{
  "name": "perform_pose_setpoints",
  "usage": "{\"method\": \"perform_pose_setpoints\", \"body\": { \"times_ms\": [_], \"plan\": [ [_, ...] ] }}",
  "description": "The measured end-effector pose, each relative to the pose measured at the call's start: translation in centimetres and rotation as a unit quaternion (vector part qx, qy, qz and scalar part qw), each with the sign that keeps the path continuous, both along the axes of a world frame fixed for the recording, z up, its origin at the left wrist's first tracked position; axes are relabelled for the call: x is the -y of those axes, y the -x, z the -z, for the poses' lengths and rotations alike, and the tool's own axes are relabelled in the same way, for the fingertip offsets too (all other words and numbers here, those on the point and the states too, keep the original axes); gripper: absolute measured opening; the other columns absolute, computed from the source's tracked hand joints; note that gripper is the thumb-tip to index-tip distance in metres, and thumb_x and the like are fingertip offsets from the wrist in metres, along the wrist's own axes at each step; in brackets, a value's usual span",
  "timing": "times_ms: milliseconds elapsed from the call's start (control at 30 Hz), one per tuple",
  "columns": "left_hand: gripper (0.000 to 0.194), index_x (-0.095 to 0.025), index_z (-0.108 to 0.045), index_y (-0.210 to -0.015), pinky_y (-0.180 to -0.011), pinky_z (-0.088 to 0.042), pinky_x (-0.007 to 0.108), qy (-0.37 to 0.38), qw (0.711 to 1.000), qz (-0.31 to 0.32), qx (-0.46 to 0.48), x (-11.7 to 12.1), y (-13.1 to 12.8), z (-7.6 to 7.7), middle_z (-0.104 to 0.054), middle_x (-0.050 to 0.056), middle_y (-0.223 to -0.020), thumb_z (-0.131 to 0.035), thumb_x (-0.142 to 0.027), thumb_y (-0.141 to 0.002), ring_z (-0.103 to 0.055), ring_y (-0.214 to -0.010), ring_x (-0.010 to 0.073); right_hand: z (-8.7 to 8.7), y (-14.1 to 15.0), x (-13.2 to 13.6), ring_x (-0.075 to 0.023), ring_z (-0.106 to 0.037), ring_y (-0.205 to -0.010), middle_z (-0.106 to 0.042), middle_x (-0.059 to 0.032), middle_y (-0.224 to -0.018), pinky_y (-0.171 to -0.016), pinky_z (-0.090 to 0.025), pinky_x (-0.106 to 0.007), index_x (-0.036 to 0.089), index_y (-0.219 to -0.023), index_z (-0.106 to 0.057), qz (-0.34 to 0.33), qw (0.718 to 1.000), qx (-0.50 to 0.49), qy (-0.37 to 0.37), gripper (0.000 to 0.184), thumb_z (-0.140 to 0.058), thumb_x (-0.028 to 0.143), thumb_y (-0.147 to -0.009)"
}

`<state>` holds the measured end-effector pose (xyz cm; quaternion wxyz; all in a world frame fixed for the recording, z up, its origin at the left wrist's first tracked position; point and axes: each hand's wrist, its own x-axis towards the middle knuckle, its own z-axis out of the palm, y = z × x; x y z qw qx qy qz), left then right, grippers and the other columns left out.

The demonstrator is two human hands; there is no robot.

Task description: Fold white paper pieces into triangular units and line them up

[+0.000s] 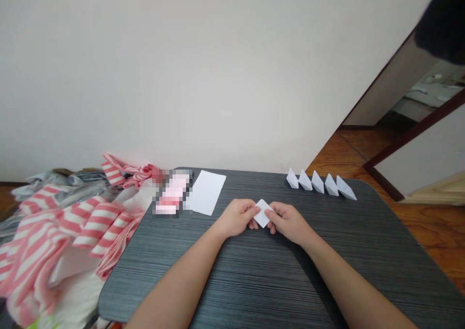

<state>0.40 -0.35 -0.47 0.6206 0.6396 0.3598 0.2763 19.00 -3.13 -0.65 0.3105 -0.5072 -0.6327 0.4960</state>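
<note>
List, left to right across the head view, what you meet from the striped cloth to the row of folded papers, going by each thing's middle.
Striped cloth, pixelated item, white paper, left hand, small folded paper, right hand, row of five folded papers.

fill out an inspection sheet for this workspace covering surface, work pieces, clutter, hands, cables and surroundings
surface: dark, grained table, rounded corners
work pieces: small folded paper in both hands; five folded pieces in a row at far right; flat white paper at far left
clutter: pixelated item beside the white paper, cannot identify; heap of striped cloth left of the table
hands: left hand and right hand pinch the folded paper, thumbs on top
cables: nothing seen
surroundings: pale wall behind; wood floor at right
</note>
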Motion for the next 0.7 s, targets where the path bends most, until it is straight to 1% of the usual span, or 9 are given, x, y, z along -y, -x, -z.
{"method": "perform_pose_setpoints", "body": {
  "times_ms": [167,300,400,467,567,700],
  "plan": [
    [0.036,-0.011,-0.056,-0.075,-0.049,-0.044,0.021,-0.002,1.000,0.015,0.002,-0.01,-0.02,0.33,-0.063,0.005,-0.062,-0.044,-0.044,-0.085,-0.057,-0.052,0.0106,-0.55,0.18,0.14,-0.0076,-0.046,-0.036,-0.059,0.0019,-0.052,-0.036,-0.031,-0.018,0.017,-0.071,-0.053,-0.011,1.000,0.013,0.015,0.022,-0.048,0.034,-0.084],
    [0.036,-0.011,-0.056,-0.077,-0.048,-0.044,0.021,0.004,1.000,0.007,0.010,-0.08,-0.15,0.41,-0.062,0.005,-0.061,-0.044,-0.045,-0.084,-0.057,-0.051,0.0106,-0.79,0.16,0.15,-0.0083,-0.049,-0.038,-0.059,0.0019,-0.052,-0.037,-0.032,-0.018,0.017,-0.068,-0.052,-0.001,1.000,0.004,0.003,0.024,-0.049,0.035,-0.084],
    [0.036,-0.011,-0.054,-0.077,-0.049,-0.045,0.021,0.018,1.000,0.000,0.015,-0.13,-0.20,0.29,-0.062,0.004,-0.059,-0.045,-0.045,-0.084,-0.057,-0.050,0.0106,-0.61,0.07,0.10,-0.0082,-0.049,-0.038,-0.059,0.0020,-0.052,-0.036,-0.032,-0.018,0.017,-0.069,-0.052,0.012,1.000,-0.004,-0.002,0.024,-0.049,0.036,-0.083],
    [0.035,-0.012,-0.053,-0.074,-0.049,-0.046,0.022,0.022,1.000,-0.003,0.012,-0.13,-0.19,0.18,-0.062,0.004,-0.058,-0.045,-0.045,-0.084,-0.057,-0.049,0.0106,-0.36,0.04,0.06,-0.0074,-0.046,-0.035,-0.059,0.0023,-0.050,-0.035,-0.031,-0.018,0.017,-0.069,-0.052,0.017,1.000,-0.005,0.007,0.025,-0.049,0.037,-0.084],
    [0.035,-0.013,-0.052,-0.072,-0.048,-0.046,0.022,0.012,1.000,-0.013,0.007,-0.11,-0.13,0.01,-0.062,0.003,-0.057,-0.044,-0.044,-0.084,-0.057,-0.049,0.0109,0.01,-0.03,-0.02,-0.0065,-0.041,-0.032,-0.058,0.0027,-0.048,-0.032,-0.029,-0.017,0.017,-0.069,-0.051,0.019,0.999,-0.011,0.028,0.026,-0.049,0.039,-0.084],
    [0.034,-0.013,-0.052,-0.072,-0.048,-0.046,0.022,0.003,1.000,-0.031,0.000,-0.11,-0.07,-0.15,-0.062,0.003,-0.058,-0.044,-0.044,-0.084,-0.056,-0.048,0.0103,0.11,-0.32,-0.05,-0.0063,-0.040,-0.030,-0.056,0.0026,-0.045,-0.032,-0.028,-0.017,0.017,-0.066,-0.051,0.027,0.999,-0.020,0.042,0.031,-0.047,0.042,-0.084]
  ]
}}
